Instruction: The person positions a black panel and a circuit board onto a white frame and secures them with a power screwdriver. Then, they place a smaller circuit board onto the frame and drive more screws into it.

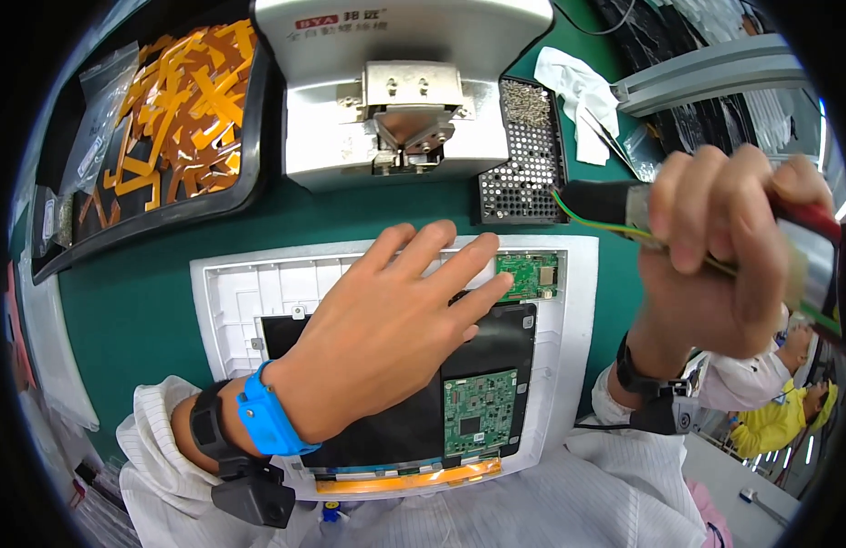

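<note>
In front of me lies a white plastic housing (576, 365) with a black panel (368, 447) set inside it. A green circuit board (480, 413) sits at the panel's lower right, and a smaller green board (538, 274) at the housing's upper right corner. My left hand (386, 320) is over the panel's upper part, fingers spread and holding nothing; its fingertips reach the small board's edge. Whether its palm touches is hidden. Raised at the right, my right hand (715, 228) is wrapped round an electric screwdriver (598, 201), its black end pointing left. A green-yellow wire runs along it.
Behind the housing stands a silver screw feeder (318, 137). Beside it is a black tray (569, 196) of small screws, then a white cloth (573, 82) and tweezers (610, 142). A black bin (249, 155) at far left holds orange flex cables (185, 100). Other people appear at right.
</note>
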A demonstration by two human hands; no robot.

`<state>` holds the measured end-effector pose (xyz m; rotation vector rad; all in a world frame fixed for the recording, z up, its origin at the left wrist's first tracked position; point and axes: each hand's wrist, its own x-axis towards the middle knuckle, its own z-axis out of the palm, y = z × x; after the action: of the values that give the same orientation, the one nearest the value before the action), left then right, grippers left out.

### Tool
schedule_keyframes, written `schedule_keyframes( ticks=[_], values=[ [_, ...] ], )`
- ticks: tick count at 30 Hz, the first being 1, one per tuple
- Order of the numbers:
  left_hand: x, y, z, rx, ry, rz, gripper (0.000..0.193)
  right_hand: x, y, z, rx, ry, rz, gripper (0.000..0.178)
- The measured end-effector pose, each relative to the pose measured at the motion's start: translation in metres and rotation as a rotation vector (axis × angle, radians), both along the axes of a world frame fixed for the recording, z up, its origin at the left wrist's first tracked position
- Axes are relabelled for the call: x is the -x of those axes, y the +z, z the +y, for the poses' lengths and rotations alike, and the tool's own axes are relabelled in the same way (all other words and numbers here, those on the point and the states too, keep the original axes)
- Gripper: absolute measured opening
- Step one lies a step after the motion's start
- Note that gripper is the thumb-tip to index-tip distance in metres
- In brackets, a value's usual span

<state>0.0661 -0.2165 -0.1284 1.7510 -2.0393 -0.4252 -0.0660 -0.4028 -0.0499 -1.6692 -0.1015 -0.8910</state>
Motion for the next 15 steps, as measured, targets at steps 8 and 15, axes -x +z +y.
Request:
schedule_keyframes(
  ticks=[8, 15],
  values=[
    [-0.001, 0.002, 0.000, -0.030, 0.009, -0.013, 0.049, -0.012, -0.025, 0.000, -0.044, -0.192, -0.024, 0.021],
    [0.000, 0.002, -0.001, -0.038, 0.008, -0.019, 0.049, -0.015, -0.027, -0.005, -0.040, -0.200, -0.027, 0.019]
  ],
)
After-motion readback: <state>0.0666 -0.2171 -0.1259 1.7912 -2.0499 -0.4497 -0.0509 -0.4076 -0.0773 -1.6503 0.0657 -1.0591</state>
